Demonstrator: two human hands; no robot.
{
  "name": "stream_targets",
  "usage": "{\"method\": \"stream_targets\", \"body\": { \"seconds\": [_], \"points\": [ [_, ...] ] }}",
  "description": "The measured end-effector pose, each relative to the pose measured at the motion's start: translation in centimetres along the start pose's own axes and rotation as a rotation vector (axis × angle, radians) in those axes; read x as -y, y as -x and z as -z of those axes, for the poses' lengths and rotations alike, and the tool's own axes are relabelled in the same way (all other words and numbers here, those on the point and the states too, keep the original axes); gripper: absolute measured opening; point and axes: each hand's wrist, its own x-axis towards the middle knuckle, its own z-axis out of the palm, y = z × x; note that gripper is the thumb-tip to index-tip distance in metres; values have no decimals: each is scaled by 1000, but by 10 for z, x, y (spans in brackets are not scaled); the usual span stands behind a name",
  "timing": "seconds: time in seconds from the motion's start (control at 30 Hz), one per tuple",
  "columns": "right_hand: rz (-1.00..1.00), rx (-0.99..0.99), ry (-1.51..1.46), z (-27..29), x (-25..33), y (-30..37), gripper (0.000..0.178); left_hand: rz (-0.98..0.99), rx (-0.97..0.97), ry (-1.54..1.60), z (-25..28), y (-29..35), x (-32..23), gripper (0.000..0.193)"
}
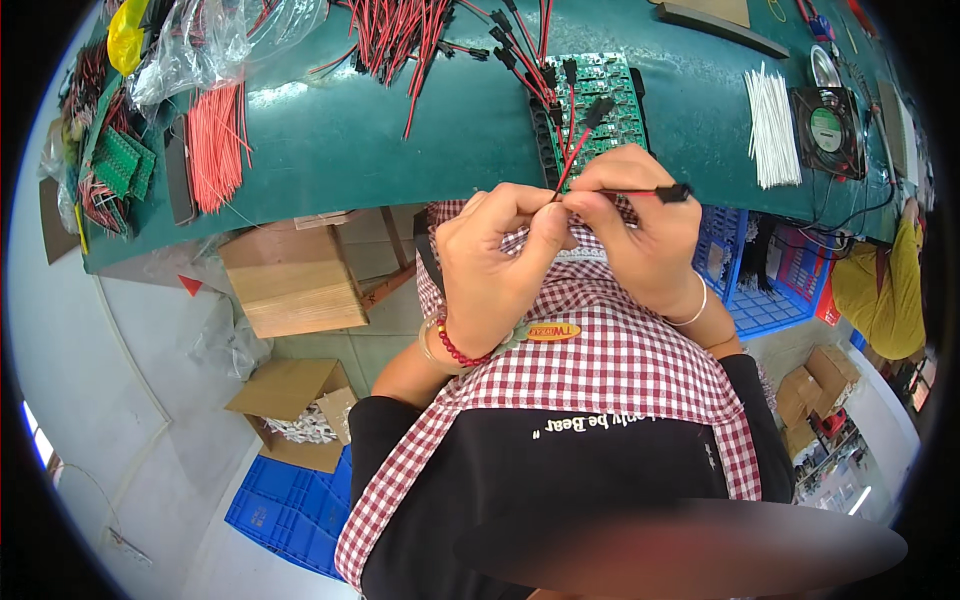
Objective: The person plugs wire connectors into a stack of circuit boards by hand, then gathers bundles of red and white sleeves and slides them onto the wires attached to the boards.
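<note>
My left hand [497, 262] and my right hand [643, 232] meet fingertip to fingertip just in front of the bench edge. Between them are red-and-black wire leads. One lead runs up and away to a black plug connector [599, 112]; another lies across my right fingers and ends in a black connector [674, 193]. Both hands are closed in a pinch, and the wire ends are mostly hidden by the fingertips. Just beyond them is a panel of green circuit boards [607, 95] in a black holder, with several wired connectors [540, 85] resting over its left side.
A heap of red-and-black leads [400, 40] lies at the back of the green bench [320, 150]. Red wires [215, 145] and a clear plastic bag [220, 50] are left; white wires [773, 130] and a small fan [828, 132] are right. Below stand a cardboard box [290, 280] and blue crates [290, 515].
</note>
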Motion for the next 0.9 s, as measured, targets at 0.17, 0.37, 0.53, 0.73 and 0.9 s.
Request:
{"method": "stream_targets", "body": {
  "seconds": [0.17, 0.37, 0.53, 0.73, 0.9],
  "points": [
    [-35, 68, -113, 16, -5, -2, 12, 167, 91, 315, 0, 1, -5, 13],
    [-94, 111, 190, 29, -38, 3, 11, 169, -317, 361, 26, -12, 3, 16],
    [-35, 162, 279, 26, -47, 6, 11, 156, -317, 314, 35, -13, 11, 19],
    [-11, 209, 329, 29, -45, 7, 11, 183, -333, 369, 30, -10, 14, 20],
    [36, 210, 387, 29, -47, 5, 14, 184, -313, 319, 29, -10, 14, 19]
  ]
}}
